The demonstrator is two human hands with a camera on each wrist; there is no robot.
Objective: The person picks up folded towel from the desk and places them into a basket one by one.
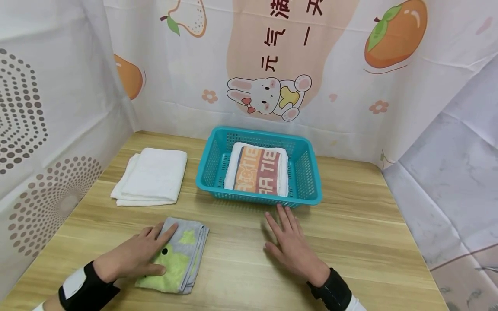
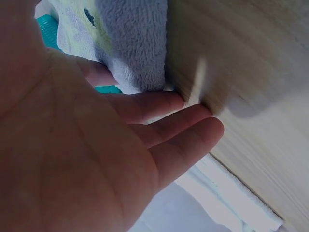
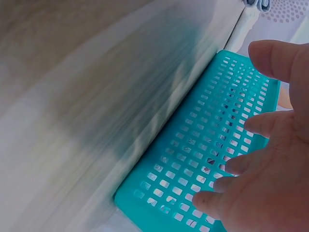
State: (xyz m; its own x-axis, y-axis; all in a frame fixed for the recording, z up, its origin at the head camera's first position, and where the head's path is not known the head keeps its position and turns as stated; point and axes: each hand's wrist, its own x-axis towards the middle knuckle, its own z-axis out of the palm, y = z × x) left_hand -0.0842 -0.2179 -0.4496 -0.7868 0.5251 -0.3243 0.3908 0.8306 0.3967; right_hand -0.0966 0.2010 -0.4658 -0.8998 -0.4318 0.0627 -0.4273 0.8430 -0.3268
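A folded grey and green towel (image 1: 177,259) lies at the front left of the table, with the left hand (image 1: 136,255) resting on its left side, fingers extended. The left wrist view shows the left palm (image 2: 96,135) beside the towel's grey edge (image 2: 140,43). Fingers spread, the right hand (image 1: 292,248) is just in front of the teal basket (image 1: 249,196); in the right wrist view the fingers of that hand (image 3: 270,159) are near the basket's perforated side (image 3: 193,150), holding nothing. Inside the basket is a folded white towel with an orange and red print (image 1: 258,170).
Folded white cloths (image 1: 155,175) lie at the back left, behind the grey and green towel. Printed curtains (image 1: 175,77) hang behind the wooden table (image 1: 358,224) and along both its sides.
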